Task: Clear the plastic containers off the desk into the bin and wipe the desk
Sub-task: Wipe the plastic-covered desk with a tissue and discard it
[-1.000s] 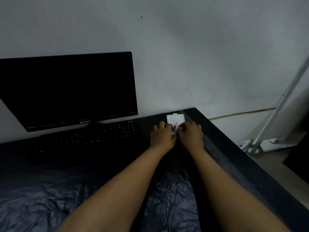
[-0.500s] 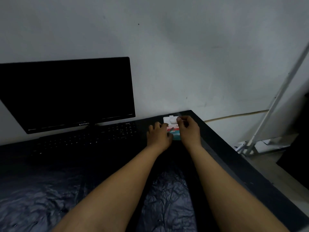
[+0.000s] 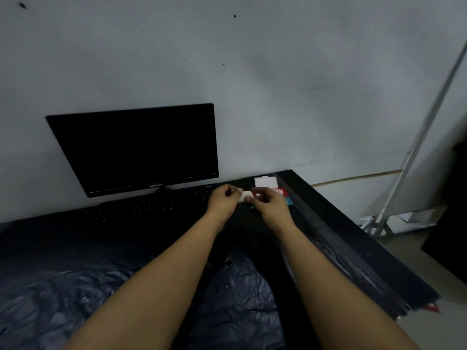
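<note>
Both hands pinch a small white wipe above the dark surface (image 3: 341, 231).

The left hand (image 3: 223, 199) and right hand (image 3: 265, 202) each grip an end of the small white folded wipe (image 3: 243, 195), its long axis running left to right. Half a second ago both hands rested on the red and teal wipe packet (image 3: 283, 194); it now lies exposed, its white flap lid (image 3: 265, 182) raised toward the wall.

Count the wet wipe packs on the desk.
1: the wipe pack lies near the desk's far right corner, flap open, just behind the right hand. None other shows.
</note>
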